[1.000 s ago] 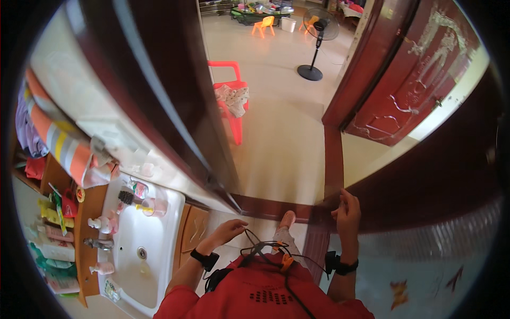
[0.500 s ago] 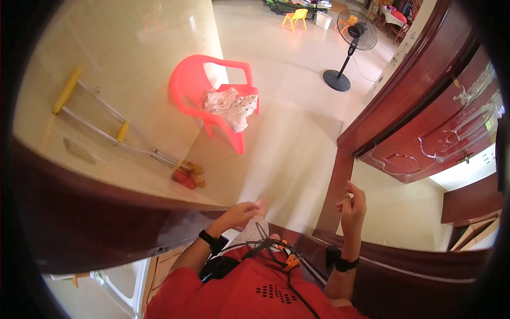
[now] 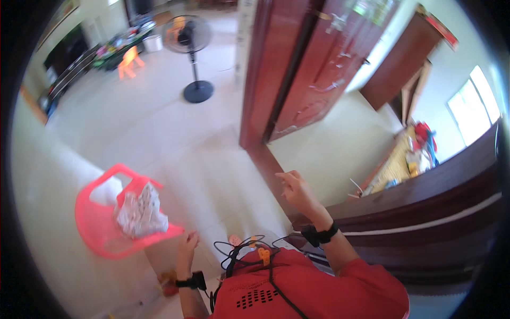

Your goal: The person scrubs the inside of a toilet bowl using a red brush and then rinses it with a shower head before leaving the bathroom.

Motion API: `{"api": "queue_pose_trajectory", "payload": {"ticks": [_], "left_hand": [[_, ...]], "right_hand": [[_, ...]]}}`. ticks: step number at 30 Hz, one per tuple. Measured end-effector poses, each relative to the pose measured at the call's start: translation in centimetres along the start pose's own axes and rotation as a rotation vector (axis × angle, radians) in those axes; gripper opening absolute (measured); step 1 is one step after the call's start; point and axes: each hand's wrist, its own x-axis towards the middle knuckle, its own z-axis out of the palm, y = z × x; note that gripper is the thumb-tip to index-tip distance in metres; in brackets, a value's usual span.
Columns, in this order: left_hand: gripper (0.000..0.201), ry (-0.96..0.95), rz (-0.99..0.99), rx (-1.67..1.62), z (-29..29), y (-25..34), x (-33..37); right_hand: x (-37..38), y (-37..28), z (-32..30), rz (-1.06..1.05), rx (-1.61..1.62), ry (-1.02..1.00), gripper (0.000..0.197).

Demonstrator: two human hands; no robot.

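My left hand [image 3: 187, 250] hangs low beside the front of a pink-red plastic armchair [image 3: 98, 228]. Its fingers are loosely bent, with nothing seen in them. A pale cloth with small dark spots [image 3: 139, 215] lies crumpled on the chair seat. In front of the doorway, my right hand [image 3: 298, 191] is raised with its fingers partly curled and apart, holding nothing. Each wrist wears a black strap with a small box. Black cables [image 3: 239, 250] and an orange clip [image 3: 264, 255] hang at the front of my red shirt.
A black standing fan [image 3: 192, 64] and a small orange chair [image 3: 129, 63] stand ahead. The dark red door [image 3: 319, 74] is open on the right, its frame [image 3: 260, 80] beside the passage. Past it, a woven mat [image 3: 390, 165] bears several items. A red-and-orange thing [image 3: 169, 283] lies low left.
My view has swung right and up, so the pink-red chair now sits lower left and the room beyond the door shows. The crutch has left view. Both hands remain empty.
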Motion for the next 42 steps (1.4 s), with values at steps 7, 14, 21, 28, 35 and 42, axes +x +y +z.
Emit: {"api": "queue_pose_trajectory", "payload": {"ticks": [7,14,21,28,35,42], "left_hand": [[0.03,-0.064,-0.117,0.013,-1.3,2.5,10.4],[0.031,-0.09,-0.179,-0.036,-1.7,8.4,20.4],[0.031,-0.079,-0.207,-0.012,-3.3,13.6,29.6],[0.029,-0.016,-0.23,-0.058,-10.3,15.6,36.0],[0.033,0.017,-0.127,-0.086,-20.0,15.4,44.5],[0.032,-0.014,-0.138,-0.124,-28.1,14.5,51.1]], "right_hand": [[6.9,5.5,1.8,0.097,-0.075,0.061,0.027],[17.6,9.8,3.9,0.072,-0.053,0.059,0.024],[28.5,9.7,6.6,0.139,-0.005,-0.186,0.025],[37.3,7.9,16.0,-0.064,0.008,-0.38,0.022],[45.0,2.4,22.9,-0.015,0.008,-0.476,0.02],[53.9,-1.9,30.0,0.067,-0.104,-0.672,0.023]]}}
